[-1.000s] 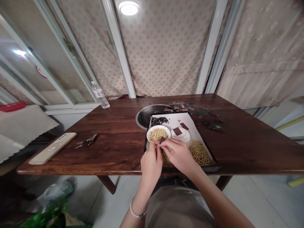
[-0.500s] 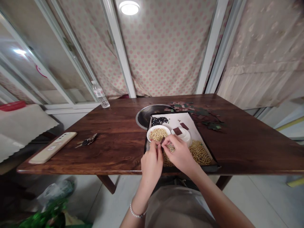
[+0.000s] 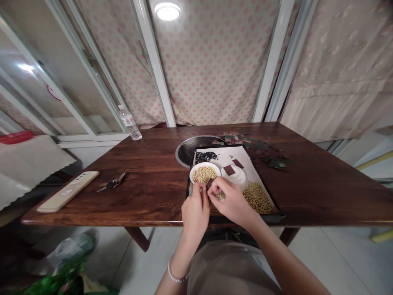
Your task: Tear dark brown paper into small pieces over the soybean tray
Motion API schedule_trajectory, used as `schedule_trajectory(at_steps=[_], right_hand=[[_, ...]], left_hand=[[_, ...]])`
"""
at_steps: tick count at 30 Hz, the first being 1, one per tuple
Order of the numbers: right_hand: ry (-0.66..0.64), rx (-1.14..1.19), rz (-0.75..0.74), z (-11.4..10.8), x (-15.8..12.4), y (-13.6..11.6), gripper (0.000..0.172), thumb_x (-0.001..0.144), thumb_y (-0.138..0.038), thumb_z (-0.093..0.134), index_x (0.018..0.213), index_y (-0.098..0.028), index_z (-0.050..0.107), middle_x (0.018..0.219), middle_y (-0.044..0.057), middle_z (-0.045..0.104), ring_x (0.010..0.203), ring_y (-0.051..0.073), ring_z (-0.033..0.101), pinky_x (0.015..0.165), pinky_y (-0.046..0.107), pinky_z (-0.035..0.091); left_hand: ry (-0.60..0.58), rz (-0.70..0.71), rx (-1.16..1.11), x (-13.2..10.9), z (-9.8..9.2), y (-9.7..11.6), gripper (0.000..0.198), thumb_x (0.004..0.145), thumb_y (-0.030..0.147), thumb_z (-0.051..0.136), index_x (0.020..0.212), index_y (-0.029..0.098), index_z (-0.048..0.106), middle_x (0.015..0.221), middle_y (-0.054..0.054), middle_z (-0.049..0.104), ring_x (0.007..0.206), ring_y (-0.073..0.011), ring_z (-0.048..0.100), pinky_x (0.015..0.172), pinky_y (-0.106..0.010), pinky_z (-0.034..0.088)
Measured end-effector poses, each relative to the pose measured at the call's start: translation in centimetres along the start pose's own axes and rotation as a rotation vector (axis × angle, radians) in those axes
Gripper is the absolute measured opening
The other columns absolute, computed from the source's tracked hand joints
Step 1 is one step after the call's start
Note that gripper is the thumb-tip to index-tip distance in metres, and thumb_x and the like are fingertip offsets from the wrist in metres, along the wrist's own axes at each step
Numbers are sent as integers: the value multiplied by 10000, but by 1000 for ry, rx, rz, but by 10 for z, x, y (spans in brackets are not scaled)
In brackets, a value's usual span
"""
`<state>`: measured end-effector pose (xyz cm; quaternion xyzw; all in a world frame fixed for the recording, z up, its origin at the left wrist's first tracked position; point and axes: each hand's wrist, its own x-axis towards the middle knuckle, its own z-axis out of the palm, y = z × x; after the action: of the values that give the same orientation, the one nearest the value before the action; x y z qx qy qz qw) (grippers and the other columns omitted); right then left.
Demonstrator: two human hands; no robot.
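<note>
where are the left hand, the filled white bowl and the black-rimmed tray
Left hand (image 3: 195, 210): head view, back of the hand.
Filled white bowl (image 3: 219, 172): head view, right side of its inner wall.
Black-rimmed tray (image 3: 225, 154): head view, bare pale base.

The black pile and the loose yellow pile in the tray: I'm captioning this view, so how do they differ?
The black pile lies at the tray's far left corner; the yellow pile lies along the near side. The yellow pile covers more area than the black pile. The right hand partly hides the yellow pile, but not the black pile. Both are made of small pieces.
</note>
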<state>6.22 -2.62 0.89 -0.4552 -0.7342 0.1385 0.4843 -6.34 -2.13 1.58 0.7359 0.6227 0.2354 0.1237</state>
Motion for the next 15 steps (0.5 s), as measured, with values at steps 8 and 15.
schedule_trajectory(at_steps=[8, 15], right_hand=[[29, 4, 16, 1, 1, 0, 212, 741, -56, 489, 719, -218, 354, 696, -30, 469, 670, 128, 472, 628, 245, 375], [71, -36, 69, 1, 2, 1, 193, 712, -75, 477, 718, -224, 354, 670, -34, 500, 645, 131, 492, 608, 241, 382]], left_hand=[[-7, 6, 41, 0, 2, 1, 268, 933, 256, 303, 1116, 178, 483, 839, -83, 700, 734, -258, 670, 577, -284, 362], [14, 55, 116, -2, 7, -3, 270, 932, 267, 290, 1110, 185, 475, 754, -71, 693, 678, -269, 667, 546, -288, 348]])
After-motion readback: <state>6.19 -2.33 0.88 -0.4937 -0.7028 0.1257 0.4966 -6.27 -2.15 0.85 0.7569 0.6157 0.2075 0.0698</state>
